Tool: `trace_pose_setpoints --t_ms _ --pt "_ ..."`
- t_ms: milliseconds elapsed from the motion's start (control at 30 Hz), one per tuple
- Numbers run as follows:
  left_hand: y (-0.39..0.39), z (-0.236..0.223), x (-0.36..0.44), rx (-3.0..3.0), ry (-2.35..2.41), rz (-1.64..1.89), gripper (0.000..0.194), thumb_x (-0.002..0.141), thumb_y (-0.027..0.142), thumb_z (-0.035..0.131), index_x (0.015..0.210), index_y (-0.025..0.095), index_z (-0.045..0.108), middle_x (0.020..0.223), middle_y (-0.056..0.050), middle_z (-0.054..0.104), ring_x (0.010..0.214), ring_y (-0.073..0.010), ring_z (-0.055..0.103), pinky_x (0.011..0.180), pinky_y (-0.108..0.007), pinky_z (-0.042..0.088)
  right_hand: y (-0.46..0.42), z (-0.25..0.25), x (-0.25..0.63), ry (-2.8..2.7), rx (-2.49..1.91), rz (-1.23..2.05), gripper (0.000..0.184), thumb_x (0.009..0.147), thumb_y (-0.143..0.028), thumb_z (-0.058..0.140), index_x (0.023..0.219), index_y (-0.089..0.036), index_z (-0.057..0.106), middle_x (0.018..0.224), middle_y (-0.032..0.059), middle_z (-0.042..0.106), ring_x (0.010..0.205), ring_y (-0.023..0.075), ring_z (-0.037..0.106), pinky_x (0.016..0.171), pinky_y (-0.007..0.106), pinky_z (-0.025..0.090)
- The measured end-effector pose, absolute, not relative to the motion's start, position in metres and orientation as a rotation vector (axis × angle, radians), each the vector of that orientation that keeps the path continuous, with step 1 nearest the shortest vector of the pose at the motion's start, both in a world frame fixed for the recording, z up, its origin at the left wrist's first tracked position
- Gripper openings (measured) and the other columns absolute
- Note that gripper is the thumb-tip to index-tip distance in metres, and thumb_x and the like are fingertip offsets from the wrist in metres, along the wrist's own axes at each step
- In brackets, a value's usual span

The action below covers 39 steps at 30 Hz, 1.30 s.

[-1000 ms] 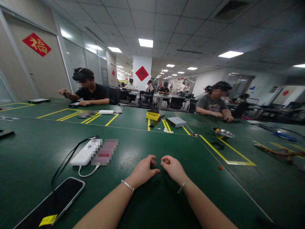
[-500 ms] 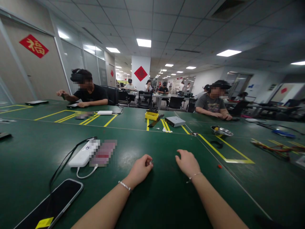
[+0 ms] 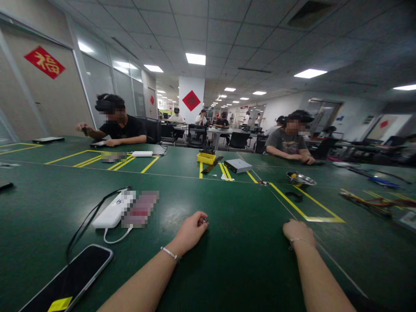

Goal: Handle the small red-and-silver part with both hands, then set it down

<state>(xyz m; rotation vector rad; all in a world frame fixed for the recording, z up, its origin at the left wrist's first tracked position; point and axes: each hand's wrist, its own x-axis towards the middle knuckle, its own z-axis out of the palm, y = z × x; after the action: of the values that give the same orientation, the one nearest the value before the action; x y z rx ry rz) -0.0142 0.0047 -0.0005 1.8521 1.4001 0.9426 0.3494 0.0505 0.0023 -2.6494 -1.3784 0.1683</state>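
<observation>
My left hand (image 3: pixel 191 229) rests over the green table with thumb and fingers pinched together on a small shiny metallic piece (image 3: pixel 205 220), too small to name exactly. Farther right, my right hand (image 3: pixel 299 232) is low at the tabletop, close to the thin seam line. Its knuckles are bent and the fingers curl down out of sight, so whatever they hold, if anything, is hidden. The small red object seen on the table there before is now covered by this hand. Both wrists wear bracelets.
On my left lie a phone (image 3: pixel 71 277), a white power bank (image 3: pixel 115 210) and a cable. Farther off are a yellow bin (image 3: pixel 206 159), a grey box (image 3: pixel 238 165), a metal bowl (image 3: pixel 300 178) and a bundle of wires (image 3: pixel 364 202). Two people sit across the table.
My right hand has moved right and a little down, from mid-table to where the small red object lay, and its fingers have curled under. The left hand has barely moved.
</observation>
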Motion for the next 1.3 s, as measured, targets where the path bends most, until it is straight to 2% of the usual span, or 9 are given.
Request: trace_pose_setpoints --t_ms 200,333,433,600,833,967,1100,1200,1300 --pt "0.005 0.0 -0.014 1.841 1.409 0.968 0.024 0.073 0.03 0.044 0.092 0.019 0.052 0.071 0.001 0.056 0.067 -0.0124 0.053 0.062 -0.024 0.04 0.046 0.007 0.351 -1.441 -2.648 0.079 0.031 0.071 -0.015 0.035 0.088 -0.01 0.061 0.101 0.0208 0.055 0.093 0.031 0.052 0.067 0.039 0.044" --pt "0.006 -0.001 -0.014 1.789 1.39 0.992 0.025 0.072 0.029 0.046 0.094 0.018 0.052 0.072 0.001 0.056 0.068 -0.0128 0.054 0.064 -0.024 0.041 0.045 0.01 0.35 -1.418 -2.559 0.061 0.028 0.071 -0.016 0.037 0.085 -0.013 0.062 0.094 0.0186 0.057 0.086 0.0309 0.054 0.061 0.039 0.044" --pt "0.008 -0.003 -0.014 1.723 1.326 1.013 0.025 0.071 0.023 0.047 0.095 0.018 0.05 0.076 0.0 0.058 0.072 -0.0122 0.056 0.068 -0.024 0.042 0.05 0.01 0.343 -1.464 -2.367 0.097 0.025 0.069 -0.017 0.042 0.084 -0.017 0.062 0.096 0.015 0.056 0.082 0.0266 0.056 0.061 0.037 0.044" --pt "0.013 -0.008 -0.013 1.678 1.245 1.007 0.023 0.066 0.016 0.05 0.089 0.017 0.049 0.08 -0.001 0.06 0.074 -0.0114 0.056 0.07 -0.023 0.042 0.058 0.01 0.297 -1.512 -2.016 0.462 0.016 0.066 -0.021 0.051 0.078 -0.02 0.062 0.083 0.0078 0.061 0.071 0.0196 0.056 0.062 0.034 0.043" --pt "0.013 -0.01 -0.014 1.727 1.259 1.011 0.019 0.066 0.021 0.052 0.084 0.018 0.052 0.072 0.002 0.055 0.067 -0.0107 0.053 0.063 -0.022 0.041 0.034 0.021 0.197 -1.515 -1.392 1.179 0.015 0.068 -0.03 0.054 0.071 -0.016 0.056 0.065 0.0024 0.057 0.056 0.0108 0.052 0.055 0.026 0.041" --pt "0.013 -0.007 -0.015 1.743 1.298 1.025 0.023 0.07 0.029 0.049 0.09 0.018 0.054 0.073 0.001 0.056 0.068 -0.0119 0.053 0.064 -0.023 0.04 0.021 0.022 0.168 -1.455 -1.232 1.371 0.021 0.071 -0.037 0.05 0.069 -0.015 0.052 0.056 -0.0026 0.05 0.048 0.0075 0.047 0.047 0.021 0.036" --pt "0.015 -0.011 -0.016 1.729 1.276 1.022 0.031 0.072 0.033 0.046 0.099 0.019 0.053 0.078 -0.001 0.06 0.072 -0.014 0.055 0.066 -0.026 0.041 0.02 0.015 0.164 -1.359 -1.138 1.5 0.023 0.069 -0.038 0.054 0.072 -0.015 0.052 0.056 -0.0031 0.05 0.047 0.0055 0.044 0.045 0.019 0.033" --pt "0.017 -0.014 -0.015 1.674 1.21 1.058 0.033 0.071 0.027 0.048 0.102 0.017 0.051 0.082 -0.003 0.061 0.076 -0.0138 0.056 0.068 -0.025 0.041 0.024 0.01 0.168 -1.254 -1.186 1.519 0.021 0.065 -0.033 0.06 0.072 -0.016 0.051 0.061 -0.0012 0.055 0.049 0.0057 0.046 0.048 0.02 0.035" --pt "0.017 -0.013 -0.014 1.677 1.223 1.067 0.027 0.068 0.021 0.05 0.094 0.017 0.052 0.082 -0.003 0.061 0.074 -0.0125 0.055 0.068 -0.024 0.041 0.027 0.007 0.172 -1.195 -1.189 1.554 0.02 0.064 -0.031 0.062 0.069 -0.015 0.05 0.063 0.0008 0.057 0.051 0.0064 0.049 0.051 0.021 0.038"
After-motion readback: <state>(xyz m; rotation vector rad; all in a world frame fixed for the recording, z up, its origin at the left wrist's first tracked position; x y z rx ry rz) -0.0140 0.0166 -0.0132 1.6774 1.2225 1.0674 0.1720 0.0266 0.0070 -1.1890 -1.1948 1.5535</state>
